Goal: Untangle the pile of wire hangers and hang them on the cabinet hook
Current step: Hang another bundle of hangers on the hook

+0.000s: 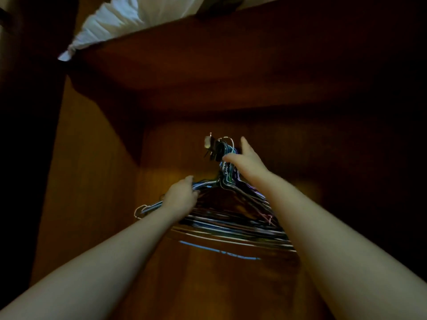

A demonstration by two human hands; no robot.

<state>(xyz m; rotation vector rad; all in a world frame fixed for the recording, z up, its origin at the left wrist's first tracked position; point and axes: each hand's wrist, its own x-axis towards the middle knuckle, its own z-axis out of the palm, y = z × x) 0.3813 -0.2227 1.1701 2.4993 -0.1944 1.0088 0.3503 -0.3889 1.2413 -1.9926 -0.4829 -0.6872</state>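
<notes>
A thick bunch of wire hangers (233,224) in blue, white, black and pink hangs inside a dark wooden cabinet, their tops gathered on a small metal hook (210,144) on the back wall. My left hand (182,195) grips the left shoulder of the bunch, fingers curled over the wires. My right hand (242,158) is up at the hanger necks just right of the hook, thumb and a finger spread, touching the necks. Whether it pinches a wire is hidden by the hand and motion blur.
The cabinet's back panel (208,285) fills the lower view. A wooden shelf (231,54) juts out overhead, with bunched white fabric (111,26) lying on top of it. The left side wall (87,169) stands close to my left arm; the right side is in deep shadow.
</notes>
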